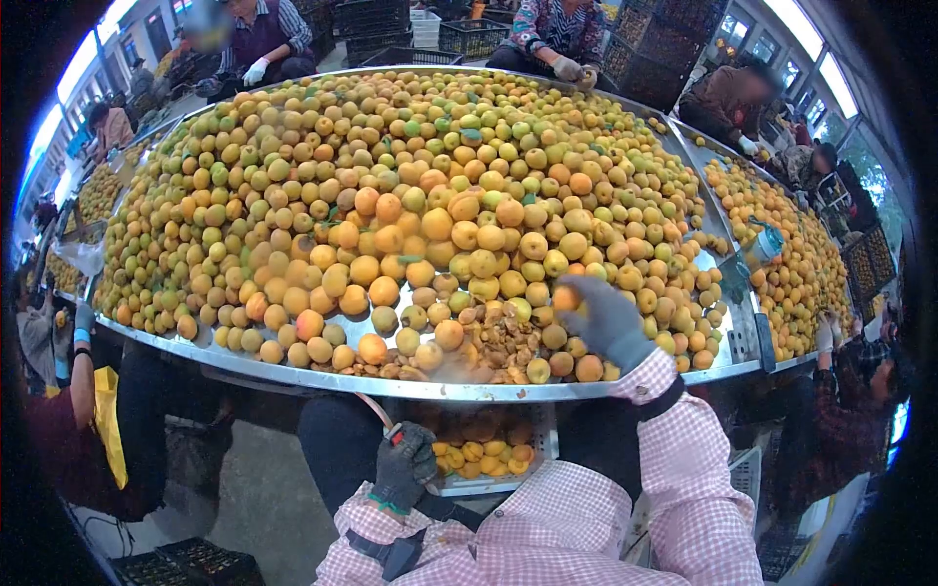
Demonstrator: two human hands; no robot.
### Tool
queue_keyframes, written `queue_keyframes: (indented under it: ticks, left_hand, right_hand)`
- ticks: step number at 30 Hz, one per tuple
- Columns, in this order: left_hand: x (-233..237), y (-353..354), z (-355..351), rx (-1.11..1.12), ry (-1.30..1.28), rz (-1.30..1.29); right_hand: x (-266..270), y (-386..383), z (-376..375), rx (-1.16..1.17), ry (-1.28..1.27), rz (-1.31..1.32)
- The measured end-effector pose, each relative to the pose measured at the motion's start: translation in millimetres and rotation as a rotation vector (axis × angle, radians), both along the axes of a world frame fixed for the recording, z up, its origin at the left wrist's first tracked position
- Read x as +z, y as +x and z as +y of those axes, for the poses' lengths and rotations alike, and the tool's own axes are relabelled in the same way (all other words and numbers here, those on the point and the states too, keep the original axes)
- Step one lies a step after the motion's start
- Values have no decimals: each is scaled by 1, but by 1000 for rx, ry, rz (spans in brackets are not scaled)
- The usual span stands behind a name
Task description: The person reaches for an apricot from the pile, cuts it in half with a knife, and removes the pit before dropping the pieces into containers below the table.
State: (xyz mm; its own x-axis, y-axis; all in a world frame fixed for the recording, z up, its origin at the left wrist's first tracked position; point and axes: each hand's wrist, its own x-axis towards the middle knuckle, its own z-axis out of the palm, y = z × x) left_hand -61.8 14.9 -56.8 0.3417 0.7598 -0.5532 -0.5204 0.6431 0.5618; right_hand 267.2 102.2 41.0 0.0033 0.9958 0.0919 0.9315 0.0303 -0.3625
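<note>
My right hand [613, 320], in a dark grey glove, reaches over the near edge of the fruit pile. Its fingers curl around an orange apricot [566, 297]. Down at my lap, my left hand [406, 465], also gloved, is closed on a slim tool [393, 433] with a red part and a pale curved strip running up toward the table edge; its full shape is hidden by the fist. Between the hands lies a heap of brown, wet pits and scraps [500, 342] on the metal table. Beneath the edge, a white crate [546, 439] holds halved yellow apricots [481, 458].
A large metal-rimmed table [489, 392] is piled with apricots [322, 195]. A second fruit table [782, 283] adjoins on the right. Co-workers [557, 44] sit around the far side and both sides. Black crates [664, 49] are stacked behind; others [186, 564] stand on the floor.
</note>
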Motion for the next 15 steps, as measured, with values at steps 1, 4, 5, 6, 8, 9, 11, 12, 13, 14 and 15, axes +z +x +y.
queue_keyframes:
  ticks: [1,4,5,6,8,9,11,12,13,14,15]
  left_hand:
    - [-1,0,0,-2,-4,1]
    - [-1,1,-2,-35,33,-3]
    - [2,3,-1,-21,31,22]
    - [3,3,0,-6,26,49]
    - [1,3,0,-10,9,29]
    - [0,3,1,-16,-8,13]
    - [3,5,1,-18,-3,21]
    - [5,7,0,-13,0,27]
    - [7,8,-1,-17,2,28]
    - [10,10,0,-13,25,67]
    - [12,13,2,-4,50,101]
  right_hand:
    - [10,13,3,-63,49,-78]
    - [12,22,-1,-56,248,-256]
    - [11,24,-1,25,408,-356]
    - [2,21,-4,145,147,-272]
    - [-21,4,-8,399,-338,-12]
    - [-25,-10,-16,396,-450,-98]
    - [-34,-23,-16,369,-484,-152]
    - [-31,-24,-14,373,-484,-89]
    - [-31,-25,-13,369,-483,-88]
    - [-31,-26,-10,345,-514,-136]
    - [-29,-25,-6,322,-545,-191]
